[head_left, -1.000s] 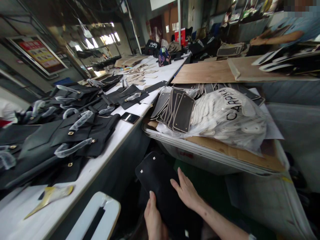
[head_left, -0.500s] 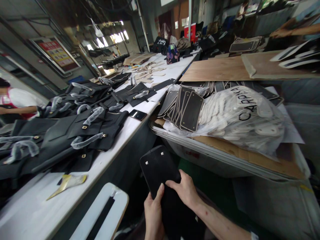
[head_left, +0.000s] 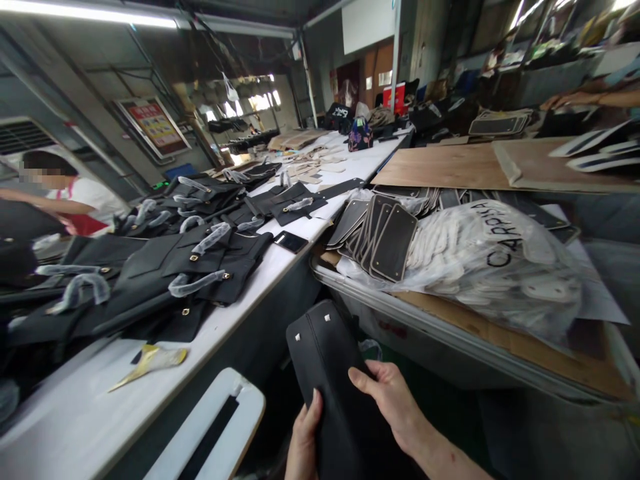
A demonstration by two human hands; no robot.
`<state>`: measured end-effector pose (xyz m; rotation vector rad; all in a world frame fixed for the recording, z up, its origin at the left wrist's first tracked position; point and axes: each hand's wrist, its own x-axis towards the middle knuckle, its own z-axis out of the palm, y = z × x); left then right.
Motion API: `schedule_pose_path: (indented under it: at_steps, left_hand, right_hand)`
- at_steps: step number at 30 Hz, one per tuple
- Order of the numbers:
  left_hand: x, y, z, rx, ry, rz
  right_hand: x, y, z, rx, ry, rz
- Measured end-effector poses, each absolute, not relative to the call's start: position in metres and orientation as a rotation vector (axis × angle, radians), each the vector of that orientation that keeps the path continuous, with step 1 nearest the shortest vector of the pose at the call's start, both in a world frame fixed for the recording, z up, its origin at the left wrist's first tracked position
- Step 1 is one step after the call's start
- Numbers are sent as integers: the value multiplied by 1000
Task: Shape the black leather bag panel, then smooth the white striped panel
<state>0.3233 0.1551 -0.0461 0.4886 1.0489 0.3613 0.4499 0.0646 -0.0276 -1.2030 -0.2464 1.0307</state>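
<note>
Between my hands is a black bag (head_left: 327, 360), its base facing up with two small metal feet near the far end and a seam down the middle. My left hand (head_left: 303, 433) grips its left edge, thumb on top. On the right edge, my right hand (head_left: 387, 397) is closed round the bag, thumb also on the upper face. The fingers beneath are hidden, and the near end runs out of the frame. Left of the bag stands a pale slotted board (head_left: 245, 413).
Black bags with wrapped handles (head_left: 150, 267) cover the white table (head_left: 145, 407), along with a phone (head_left: 291, 242) and a yellow-and-white tube (head_left: 155, 360). At right, a bin (head_left: 360, 297) holds dark panels (head_left: 395, 243) and a plastic sack (head_left: 500, 260). A co-worker (head_left: 65, 193) is at far left.
My hands have moved apart slightly along the bag's edges, and more of its base and centre seam shows. The camera has tilted up and turned left. The co-worker at left now lifts something dark.
</note>
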Motion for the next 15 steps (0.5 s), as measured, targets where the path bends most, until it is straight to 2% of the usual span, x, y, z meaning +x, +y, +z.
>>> schedule_pose_path:
  at_steps: [2,7,15]
  left_hand:
    - [323,154,-47,528,1048,385]
    - [325,156,-37,673,961,570]
    - [324,160,-31,732,945,606]
  right_hand:
    - [451,62,-29,-1294,-299,987]
    - [468,64,-29,-1764,-608,619]
    - [465,63,-30,-1738,-693,562]
